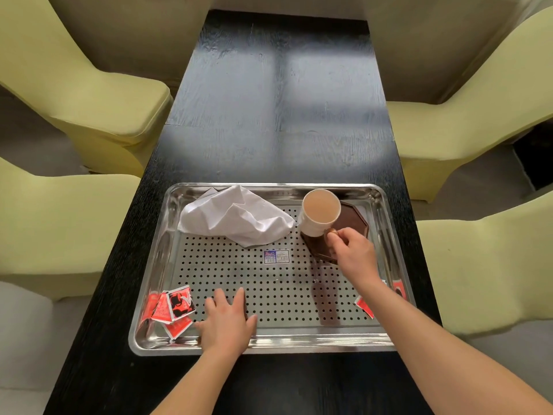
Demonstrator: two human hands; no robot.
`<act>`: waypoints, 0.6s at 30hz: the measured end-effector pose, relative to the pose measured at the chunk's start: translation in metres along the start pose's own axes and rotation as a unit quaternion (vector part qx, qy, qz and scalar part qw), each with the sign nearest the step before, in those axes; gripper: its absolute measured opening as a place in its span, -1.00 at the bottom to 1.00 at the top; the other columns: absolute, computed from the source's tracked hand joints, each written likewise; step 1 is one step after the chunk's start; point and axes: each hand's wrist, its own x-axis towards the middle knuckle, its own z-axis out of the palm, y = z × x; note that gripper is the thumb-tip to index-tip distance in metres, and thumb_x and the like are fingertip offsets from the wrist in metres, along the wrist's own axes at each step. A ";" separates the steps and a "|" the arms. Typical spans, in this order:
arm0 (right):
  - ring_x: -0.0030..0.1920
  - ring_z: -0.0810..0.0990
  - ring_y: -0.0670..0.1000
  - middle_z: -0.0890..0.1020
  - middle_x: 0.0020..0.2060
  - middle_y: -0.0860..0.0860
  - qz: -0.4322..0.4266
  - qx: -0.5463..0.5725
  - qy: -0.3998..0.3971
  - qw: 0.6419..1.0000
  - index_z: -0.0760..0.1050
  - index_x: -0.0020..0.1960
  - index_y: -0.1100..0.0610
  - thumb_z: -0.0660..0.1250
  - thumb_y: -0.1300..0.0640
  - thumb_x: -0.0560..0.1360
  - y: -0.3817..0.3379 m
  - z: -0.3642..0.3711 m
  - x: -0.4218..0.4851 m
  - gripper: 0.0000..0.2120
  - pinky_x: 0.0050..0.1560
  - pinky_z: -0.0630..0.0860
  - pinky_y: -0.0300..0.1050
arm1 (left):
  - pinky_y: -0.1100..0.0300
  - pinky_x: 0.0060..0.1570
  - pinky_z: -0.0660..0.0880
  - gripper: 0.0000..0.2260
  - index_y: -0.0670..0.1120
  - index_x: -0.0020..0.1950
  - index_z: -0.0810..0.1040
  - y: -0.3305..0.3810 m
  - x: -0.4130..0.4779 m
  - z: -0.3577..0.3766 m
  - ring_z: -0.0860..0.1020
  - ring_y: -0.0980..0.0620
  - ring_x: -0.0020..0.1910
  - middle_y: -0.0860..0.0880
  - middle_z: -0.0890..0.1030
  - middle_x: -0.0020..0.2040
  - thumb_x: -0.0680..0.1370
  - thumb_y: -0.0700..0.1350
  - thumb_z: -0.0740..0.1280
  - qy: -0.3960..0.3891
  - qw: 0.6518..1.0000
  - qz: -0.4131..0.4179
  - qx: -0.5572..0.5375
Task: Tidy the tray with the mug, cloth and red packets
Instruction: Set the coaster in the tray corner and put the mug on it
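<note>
Barely begun, I'm judging. My right hand [348,250] is pinching the handle of mug [318,214], fingers curled on it. Mug on or just over dark coaster [353,220] at far right of tray [269,348]; can't tell whether lifted. Mug standing mouth up, full of milky drink, long axis near vertical, handle pointing back toward me. My left hand [229,322] lying flat, fingers straight, pressing tray floor beside red packets [172,307] heaped in near left corner. Stray packets [365,305] lying at near right edge. Cloth [236,218] sitting crumpled at far left. Packets, cloth, mug all waiting for sorting.
</note>
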 end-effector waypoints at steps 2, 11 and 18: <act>-0.15 0.65 0.05 0.67 -0.24 -0.01 0.022 0.014 0.011 1.000 0.57 -0.13 0.04 0.31 -0.04 0.60 0.005 -0.006 0.006 -0.79 -0.10 0.59 0.04 | -0.08 0.13 0.49 -0.39 0.18 0.51 0.11 0.000 0.000 0.001 0.25 -0.10 0.34 -0.11 0.22 0.39 0.53 0.29 0.24 0.001 1.000 0.001 -0.002; -0.07 0.63 0.08 0.67 -0.18 0.02 0.089 0.018 0.044 0.995 0.59 -0.09 0.07 0.28 -0.04 0.61 0.027 -0.018 0.015 -0.77 0.02 0.58 0.11 | -0.15 0.16 0.51 -0.40 0.18 0.49 0.13 -0.001 0.003 0.003 0.24 -0.11 0.33 -0.09 0.23 0.37 0.52 0.28 0.27 0.000 1.000 -0.001 -0.005; -0.09 0.65 0.05 0.68 -0.20 -0.02 0.090 0.017 0.042 0.995 0.60 -0.08 0.06 0.31 -0.07 0.59 0.030 -0.014 0.011 -0.78 -0.03 0.58 0.02 | -0.18 0.15 0.51 -0.43 0.18 0.45 0.15 0.002 0.004 0.004 0.25 -0.10 0.30 -0.09 0.23 0.34 0.51 0.28 0.27 0.008 1.000 -0.012 0.000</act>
